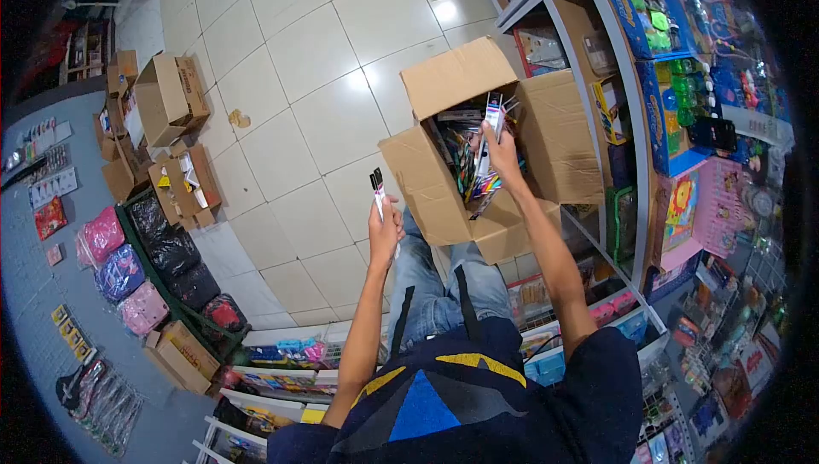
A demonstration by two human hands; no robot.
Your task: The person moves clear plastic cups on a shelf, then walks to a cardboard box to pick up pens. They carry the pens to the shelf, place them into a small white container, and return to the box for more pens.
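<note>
My left hand (386,229) is closed around a few slim black-topped white items (378,187), which look like pens or narrow packets and point upward from the fist. My right hand (505,150), also closed, grips a long narrow white packet with a black top (493,112). It is over the open cardboard box (422,178), whose flaps are spread outward. Inside the box lies a jumble of colourful slim stationery packets (465,153), partly covered by my right hand and what it holds. My left hand is outside the box, to its left.
Shelves with boxed toys (661,123) rise close on the right. More cardboard boxes (166,97) stand along the left, near bagged backpacks (119,268). Low racks of goods (281,379) run near my legs. Tiled floor (299,80) stretches ahead.
</note>
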